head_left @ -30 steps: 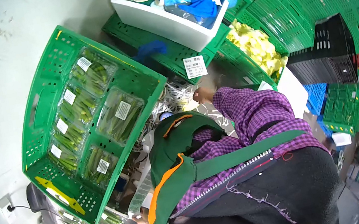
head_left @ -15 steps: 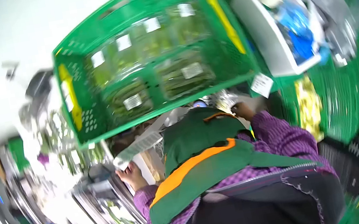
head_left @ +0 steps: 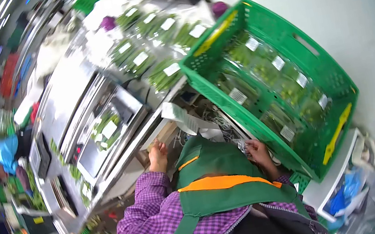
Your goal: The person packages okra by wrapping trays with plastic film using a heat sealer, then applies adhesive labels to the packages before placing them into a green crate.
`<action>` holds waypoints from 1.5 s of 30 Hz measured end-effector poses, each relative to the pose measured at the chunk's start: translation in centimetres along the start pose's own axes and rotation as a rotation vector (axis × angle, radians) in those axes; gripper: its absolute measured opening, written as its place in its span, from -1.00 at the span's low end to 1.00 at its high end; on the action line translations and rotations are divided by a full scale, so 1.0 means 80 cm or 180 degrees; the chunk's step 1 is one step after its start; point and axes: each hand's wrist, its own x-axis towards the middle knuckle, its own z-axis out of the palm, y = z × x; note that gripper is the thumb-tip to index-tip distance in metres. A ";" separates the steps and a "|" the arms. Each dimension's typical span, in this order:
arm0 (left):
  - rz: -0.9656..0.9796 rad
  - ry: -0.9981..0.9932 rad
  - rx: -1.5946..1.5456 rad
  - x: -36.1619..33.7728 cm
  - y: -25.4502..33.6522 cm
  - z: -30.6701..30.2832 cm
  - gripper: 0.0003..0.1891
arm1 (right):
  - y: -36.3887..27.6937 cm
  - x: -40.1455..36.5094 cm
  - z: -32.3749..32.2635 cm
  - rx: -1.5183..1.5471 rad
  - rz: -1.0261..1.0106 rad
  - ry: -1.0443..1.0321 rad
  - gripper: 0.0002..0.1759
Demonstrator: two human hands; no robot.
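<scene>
My left hand [head_left: 157, 158] is at the brown edge [head_left: 166, 133] of an opening under the worktop, its fingers curled. What is between them, if anything, is hidden. Across the opening my right hand [head_left: 260, 155] has its fingers drawn together beside the crate wall, near some crumpled whitish material; I cannot make out what they hold. Between the hands, a long strip of white labels [head_left: 187, 121] hangs over a tangle of paper strips [head_left: 214, 114]. The green crate [head_left: 279, 138] stands to the right, containing several labelled packs of green vegetables [head_left: 281, 81].
More labelled vegetable packs [head_left: 139, 57] lie on the worktop to the left. Nearer is a metal tray-like machine [head_left: 121, 111] with one pack on it. A white bin [head_left: 342, 170] with blue and clear plastic stands at lower right. Another person [head_left: 5, 161] is at far left.
My view has turned, so the crate now sits to the right and more worktop shows. The label strip, earlier at my left hand's fingers, now hangs apart from that hand.
</scene>
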 end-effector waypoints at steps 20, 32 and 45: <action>0.0030 0.0059 -0.0444 -0.087 -0.014 -0.061 -0.85 | -0.154 0.008 0.125 -0.1351 -0.1323 -0.1638 -0.71; -0.0243 -0.0252 0.0321 -0.096 -0.039 -0.020 -0.77 | -0.116 0.021 0.095 -0.1182 -0.1216 -0.1765 -0.69; 0.0203 0.0527 -0.0631 -0.141 -0.068 -0.162 -0.91 | -0.071 0.021 0.130 -0.1957 -0.0403 -0.2502 -0.60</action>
